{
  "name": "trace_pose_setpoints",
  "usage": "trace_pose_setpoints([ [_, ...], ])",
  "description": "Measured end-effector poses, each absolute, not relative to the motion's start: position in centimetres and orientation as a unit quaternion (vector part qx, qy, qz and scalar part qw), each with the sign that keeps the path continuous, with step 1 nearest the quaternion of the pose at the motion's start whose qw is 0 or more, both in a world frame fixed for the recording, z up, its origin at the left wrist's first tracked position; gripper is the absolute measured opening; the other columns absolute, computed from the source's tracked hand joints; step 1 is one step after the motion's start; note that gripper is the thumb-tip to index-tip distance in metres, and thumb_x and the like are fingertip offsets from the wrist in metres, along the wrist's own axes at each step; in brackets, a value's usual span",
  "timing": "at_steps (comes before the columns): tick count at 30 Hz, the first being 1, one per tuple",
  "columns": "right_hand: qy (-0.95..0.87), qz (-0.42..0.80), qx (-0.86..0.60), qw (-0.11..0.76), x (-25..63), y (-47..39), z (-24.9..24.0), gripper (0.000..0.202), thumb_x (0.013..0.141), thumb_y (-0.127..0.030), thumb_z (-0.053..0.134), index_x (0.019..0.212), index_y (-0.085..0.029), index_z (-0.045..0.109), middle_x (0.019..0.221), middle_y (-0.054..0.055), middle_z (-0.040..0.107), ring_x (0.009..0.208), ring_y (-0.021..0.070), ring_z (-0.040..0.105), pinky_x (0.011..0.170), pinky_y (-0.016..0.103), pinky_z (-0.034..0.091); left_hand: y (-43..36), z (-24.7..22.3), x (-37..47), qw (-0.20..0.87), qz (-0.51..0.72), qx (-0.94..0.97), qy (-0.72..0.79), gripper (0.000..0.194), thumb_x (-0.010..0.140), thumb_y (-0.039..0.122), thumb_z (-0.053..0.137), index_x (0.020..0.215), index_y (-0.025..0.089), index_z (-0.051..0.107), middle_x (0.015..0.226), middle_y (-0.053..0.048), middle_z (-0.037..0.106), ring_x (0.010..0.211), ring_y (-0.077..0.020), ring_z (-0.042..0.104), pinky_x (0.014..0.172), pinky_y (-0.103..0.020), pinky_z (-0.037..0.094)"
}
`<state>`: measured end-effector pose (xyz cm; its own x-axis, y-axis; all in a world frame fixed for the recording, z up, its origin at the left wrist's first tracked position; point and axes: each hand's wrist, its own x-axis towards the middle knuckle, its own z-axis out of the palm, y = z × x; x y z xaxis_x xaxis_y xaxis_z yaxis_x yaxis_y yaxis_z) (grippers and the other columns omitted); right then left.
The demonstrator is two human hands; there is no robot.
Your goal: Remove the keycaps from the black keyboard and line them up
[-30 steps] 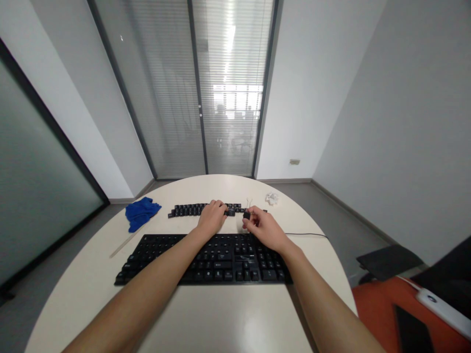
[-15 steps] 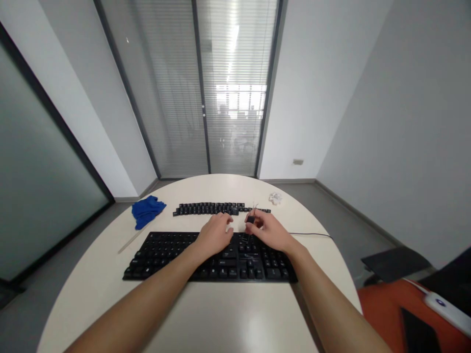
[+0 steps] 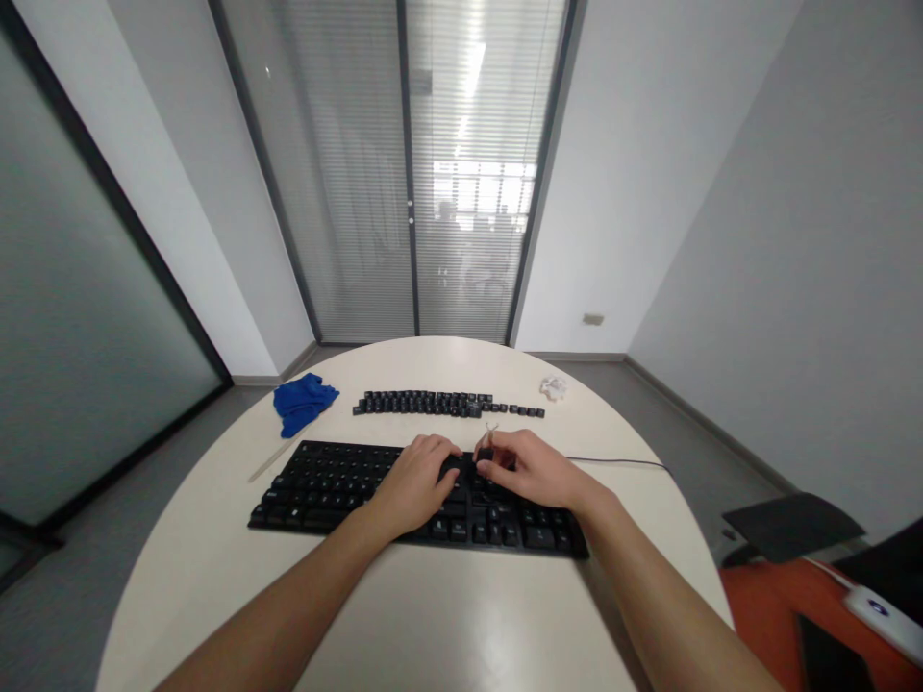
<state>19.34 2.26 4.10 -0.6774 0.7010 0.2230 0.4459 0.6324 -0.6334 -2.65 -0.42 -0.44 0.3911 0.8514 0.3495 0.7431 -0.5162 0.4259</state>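
A black keyboard (image 3: 317, 490) lies across the round table under both hands. My left hand (image 3: 418, 481) rests over its middle, palm down, thumb apart from the fingers, with nothing seen in its grip. To its right, my right hand (image 3: 530, 466) pinches a small keycap puller (image 3: 486, 453) between thumb and fingers, just above the keys toward the keyboard's back edge. Thin wire ends stick up beyond the fingertips. My fingers hide the keys beneath the puller. Behind the keyboard, loose black keycaps (image 3: 422, 404) are lined up in rows.
A blue cloth (image 3: 303, 399) lies at the back left, beside a thin pale stick (image 3: 272, 463). At the back right sits a crumpled white wad (image 3: 554, 387). The keyboard's cable (image 3: 620, 462) runs right over the table (image 3: 425, 615). An orange chair seat (image 3: 768, 610) stands at lower right.
My right hand has lowered the puller closer to the keys. My left hand has come down flatter on the keyboard and slightly nearer to me. The view has shifted a little.
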Motion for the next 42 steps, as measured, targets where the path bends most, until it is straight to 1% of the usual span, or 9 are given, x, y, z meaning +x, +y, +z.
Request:
trace_pose_setpoints([
  [6,-0.874,0.274,-0.332,0.223,18.5,1.7,3.9,0.013,0.085,-0.024,0.060,0.096,-0.021,0.066,0.075,0.002,0.070,0.065,0.0169,0.064,0.062,0.026,0.048,-0.4,-0.6,-3.2,0.103,0.272,0.830,0.476,0.020,0.089,0.020,0.055,0.107,0.021,0.062,0.107,-0.007,0.064,0.105,-0.0243,0.054,0.096,-0.041,0.044],
  [10,-0.846,0.313,-0.360,0.238,18.5,2.2,3.4,0.013,0.087,-0.028,0.059,0.096,-0.020,0.061,0.072,0.001,0.070,0.064,0.0170,0.064,0.059,0.025,0.048,-0.4,-0.8,-3.2,0.104,0.276,0.838,0.459,0.021,0.093,0.021,0.051,0.110,0.023,0.064,0.114,-0.006,0.064,0.111,-0.0228,0.053,0.100,-0.040,0.042],
  [13,-0.831,0.362,-0.349,0.237,18.6,2.4,3.2,0.012,0.089,-0.030,0.056,0.095,-0.020,0.057,0.081,0.002,0.074,0.071,0.0180,0.068,0.063,0.026,0.050,-0.4,-0.8,-3.2,0.110,0.272,0.845,0.448,0.022,0.096,0.024,0.048,0.108,0.023,0.066,0.118,-0.005,0.063,0.114,-0.0223,0.052,0.102,-0.040,0.041],
  [19,-0.822,0.373,-0.357,0.241,18.7,2.7,2.9,0.014,0.089,-0.032,0.057,0.096,-0.020,0.055,0.082,0.004,0.074,0.071,0.0186,0.069,0.064,0.028,0.051,-0.6,-0.5,-3.2,0.125,0.268,0.842,0.452,0.022,0.096,0.025,0.048,0.104,0.023,0.068,0.118,-0.006,0.064,0.114,-0.0226,0.052,0.103,-0.041,0.042],
  [27,-0.737,0.496,-0.357,0.290,18.8,3.6,1.5,0.025,0.089,-0.042,0.058,0.095,-0.019,0.051,0.085,0.006,0.073,0.080,0.0187,0.070,0.068,0.030,0.057,-0.6,-0.3,-3.0,0.140,0.286,0.833,0.452,0.019,0.094,0.024,0.051,0.104,0.022,0.067,0.114,-0.006,0.066,0.112,-0.0220,0.055,0.101,-0.040,0.043],
  [32,-0.735,0.471,-0.355,0.334,18.3,3.7,1.0,0.028,0.087,-0.045,0.060,0.098,-0.019,0.054,0.084,0.005,0.071,0.082,0.0195,0.070,0.071,0.032,0.056,-0.5,-0.3,-3.0,0.162,0.320,0.821,0.444,0.018,0.086,0.028,0.064,0.103,0.022,0.066,0.109,-0.005,0.068,0.107,-0.0226,0.058,0.099,-0.039,0.044],
  [36,-0.748,0.449,-0.342,0.349,17.9,3.3,1.2,0.026,0.087,-0.042,0.061,0.098,-0.019,0.056,0.086,0.005,0.070,0.085,0.0201,0.069,0.072,0.031,0.056,0.0,-0.8,-3.2,0.190,0.349,0.798,0.453,0.015,0.085,0.028,0.066,0.098,0.021,0.066,0.104,-0.004,0.069,0.103,-0.0214,0.060,0.095,-0.037,0.046],
  [39,-0.759,0.428,-0.350,0.345,17.8,3.1,1.4,0.024,0.088,-0.041,0.060,0.099,-0.020,0.058,0.084,0.004,0.069,0.078,0.0188,0.067,0.068,0.030,0.054,0.3,-1.3,-3.3,0.213,0.359,0.785,0.459,0.014,0.084,0.024,0.066,0.098,0.021,0.066,0.102,-0.004,0.070,0.102,-0.0214,0.060,0.095,-0.037,0.046],
  [42,-0.781,0.384,-0.369,0.326,17.9,3.1,1.6,0.023,0.089,-0.041,0.059,0.098,-0.020,0.061,0.074,0.002,0.067,0.067,0.0171,0.064,0.062,0.028,0.051,0.3,-1.0,-3.3,0.251,0.357,0.774,0.460,0.017,0.083,0.021,0.066,0.100,0.021,0.067,0.104,-0.004,0.070,0.101,-0.0215,0.062,0.097,-0.038,0.046],
])
